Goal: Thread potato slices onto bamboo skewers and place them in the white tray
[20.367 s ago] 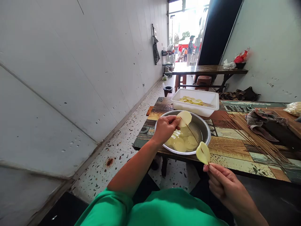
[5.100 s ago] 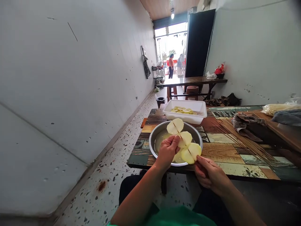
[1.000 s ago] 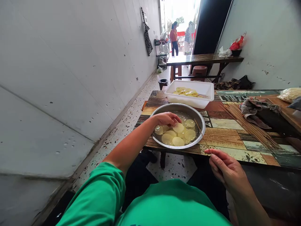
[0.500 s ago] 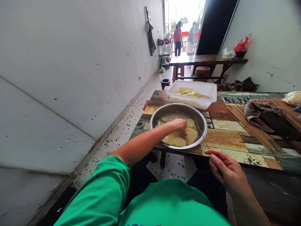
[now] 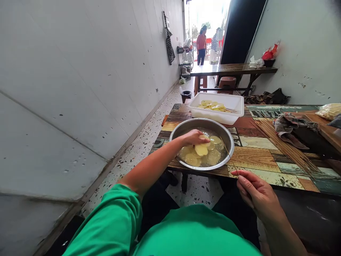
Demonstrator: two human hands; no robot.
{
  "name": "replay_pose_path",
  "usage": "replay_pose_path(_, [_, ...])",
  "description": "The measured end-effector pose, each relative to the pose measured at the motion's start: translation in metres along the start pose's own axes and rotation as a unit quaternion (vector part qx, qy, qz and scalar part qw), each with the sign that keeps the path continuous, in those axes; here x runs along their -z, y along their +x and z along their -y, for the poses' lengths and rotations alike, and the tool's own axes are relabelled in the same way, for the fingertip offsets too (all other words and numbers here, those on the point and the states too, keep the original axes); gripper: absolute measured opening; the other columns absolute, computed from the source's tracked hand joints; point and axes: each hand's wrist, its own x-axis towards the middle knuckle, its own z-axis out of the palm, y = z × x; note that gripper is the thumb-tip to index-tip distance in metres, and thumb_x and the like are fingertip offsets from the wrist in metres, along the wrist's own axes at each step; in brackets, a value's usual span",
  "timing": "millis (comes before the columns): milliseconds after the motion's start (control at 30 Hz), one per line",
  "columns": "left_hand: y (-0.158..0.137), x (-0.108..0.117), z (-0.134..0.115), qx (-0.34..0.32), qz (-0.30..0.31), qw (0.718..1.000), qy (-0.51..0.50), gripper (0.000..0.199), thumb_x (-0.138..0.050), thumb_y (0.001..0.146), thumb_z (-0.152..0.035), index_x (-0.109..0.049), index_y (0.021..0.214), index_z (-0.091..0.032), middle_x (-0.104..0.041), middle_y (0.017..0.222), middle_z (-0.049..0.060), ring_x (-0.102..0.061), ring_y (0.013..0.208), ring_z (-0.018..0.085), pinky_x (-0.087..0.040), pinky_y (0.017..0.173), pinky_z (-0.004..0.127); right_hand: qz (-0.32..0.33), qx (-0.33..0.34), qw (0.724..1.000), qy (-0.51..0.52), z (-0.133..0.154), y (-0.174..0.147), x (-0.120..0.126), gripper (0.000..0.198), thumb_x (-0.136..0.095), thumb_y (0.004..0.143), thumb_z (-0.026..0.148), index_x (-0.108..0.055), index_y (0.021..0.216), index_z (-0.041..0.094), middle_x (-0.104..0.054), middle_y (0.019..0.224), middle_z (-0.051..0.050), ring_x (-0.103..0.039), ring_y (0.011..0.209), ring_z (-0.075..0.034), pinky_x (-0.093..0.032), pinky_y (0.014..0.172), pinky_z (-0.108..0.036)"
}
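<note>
My left hand is closed around a few pale yellow potato slices, held over a round metal basin. Water fills the basin, and more potato slices lie in it. Near the table's front edge, my right hand pinches a thin wooden skewer between thumb and fingers. The skewer points up and to the left, its tip over the basin's right side. No slice is visible on it.
Behind the basin a white plastic tub holds skewered slices. Loose skewers and a crumpled cloth lie on the patterned table at the right. A person stands near the doorway beyond the far table.
My left hand has come up out of the water and a little left, now with potato slices in its grip. My right hand keeps the skewer in nearly the same place.
</note>
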Motion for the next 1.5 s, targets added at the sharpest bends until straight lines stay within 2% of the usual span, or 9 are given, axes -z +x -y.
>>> replay_pose_path(67, [-0.002, 0.004, 0.006, 0.022, -0.029, 0.997, -0.065, 0.044, -0.070, 0.067, -0.058, -0.067, 0.077, -0.015, -0.065, 0.067, 0.004, -0.055, 0.052, 0.012, -0.041, 0.050, 0.023, 0.008, -0.002, 1.000, -0.003, -0.001, 0.002, -0.002, 0.053, -0.070, 0.076, 0.055, -0.060, 0.108, 0.014, -0.041, 0.053, 0.008, -0.028, 0.037, -0.003, -0.016, 0.033, -0.016])
replay_pose_path(133, [-0.005, 0.008, 0.008, -0.005, -0.033, 0.995, -0.094, 0.047, -0.067, 0.070, -0.061, -0.067, 0.075, -0.014, -0.064, 0.065, 0.003, -0.052, 0.051, 0.009, -0.039, 0.048, 0.022, 0.017, -0.003, 1.000, -0.004, -0.002, 0.004, -0.004, 0.054, -0.070, 0.077, 0.056, -0.059, 0.109, 0.014, -0.041, 0.053, 0.008, -0.028, 0.036, -0.003, -0.015, 0.033, -0.016])
replay_pose_path(200, [-0.008, 0.010, 0.009, -0.028, -0.015, 0.995, -0.096, 0.049, -0.066, 0.069, -0.062, -0.068, 0.073, -0.014, -0.061, 0.062, 0.002, -0.048, 0.049, 0.007, -0.036, 0.046, 0.020, 0.024, -0.005, 1.000, -0.006, -0.004, 0.006, -0.005, 0.052, -0.068, 0.079, 0.055, -0.059, 0.110, 0.015, -0.041, 0.054, 0.008, -0.029, 0.037, -0.003, -0.016, 0.034, -0.016])
replay_pose_path(333, [-0.011, 0.013, 0.010, 0.013, -0.019, 0.997, -0.077, 0.054, -0.066, 0.066, -0.067, -0.069, 0.069, -0.013, -0.058, 0.054, 0.002, -0.044, 0.045, 0.007, -0.031, 0.043, 0.021, 0.029, -0.012, 0.999, -0.011, -0.007, 0.006, -0.004, 0.051, -0.066, 0.081, 0.055, -0.059, 0.111, 0.015, -0.039, 0.054, 0.008, -0.029, 0.038, -0.004, -0.017, 0.034, -0.017])
replay_pose_path(600, [-0.016, 0.014, 0.004, 0.003, -0.045, 0.978, -0.202, 0.025, -0.072, 0.072, -0.034, -0.066, 0.067, -0.011, -0.063, 0.059, 0.003, -0.055, 0.052, 0.007, -0.039, 0.050, 0.017, 0.027, -0.011, 1.000, -0.007, -0.005, 0.003, -0.008, 0.050, -0.064, 0.083, 0.052, -0.059, 0.117, 0.015, -0.042, 0.054, 0.008, -0.028, 0.035, -0.003, -0.016, 0.033, -0.017])
replay_pose_path(700, [-0.028, 0.010, -0.003, -0.055, -0.071, 0.968, -0.233, 0.021, -0.074, 0.069, -0.030, -0.068, 0.075, -0.011, -0.064, 0.063, 0.002, -0.054, 0.051, 0.006, -0.043, 0.053, 0.018, 0.038, -0.019, 0.999, -0.012, -0.001, 0.003, -0.015, 0.054, -0.061, 0.084, 0.052, -0.057, 0.123, 0.015, -0.043, 0.052, 0.008, -0.025, 0.033, -0.003, -0.016, 0.031, -0.017])
replay_pose_path(933, [-0.051, -0.004, 0.001, -0.133, -0.183, 0.951, -0.212, 0.030, -0.069, 0.070, -0.040, -0.064, 0.081, -0.013, -0.062, 0.069, 0.000, -0.054, 0.057, 0.008, -0.043, 0.057, 0.020, 0.030, 0.047, 0.997, -0.059, -0.018, 0.013, -0.022, 0.046, -0.064, 0.083, 0.050, -0.069, 0.112, 0.014, -0.038, 0.051, 0.006, -0.031, 0.045, -0.007, -0.022, 0.041, -0.020])
replay_pose_path(1367, [-0.067, -0.006, -0.006, -0.180, -0.210, 0.954, -0.119, 0.022, -0.059, 0.078, -0.037, -0.062, 0.079, -0.015, -0.054, 0.067, -0.001, -0.043, 0.060, 0.009, -0.035, 0.056, 0.020, 0.019, 0.060, 0.994, -0.085, -0.021, 0.014, -0.022, 0.045, -0.061, 0.085, 0.048, -0.070, 0.112, 0.014, -0.037, 0.051, 0.006, -0.030, 0.045, -0.008, -0.020, 0.043, -0.022])
replay_pose_path(1500, [-0.071, -0.005, -0.009, -0.204, -0.219, 0.952, -0.059, 0.021, -0.056, 0.081, -0.034, -0.057, 0.070, -0.016, -0.044, 0.062, -0.003, -0.037, 0.059, 0.009, -0.031, 0.055, 0.021, 0.008, 0.094, 0.983, -0.158, -0.018, 0.013, -0.020, 0.041, -0.057, 0.088, 0.045, -0.071, 0.114, 0.016, -0.050, 0.051, 0.003, -0.041, 0.045, -0.011, -0.030, 0.043, -0.023])
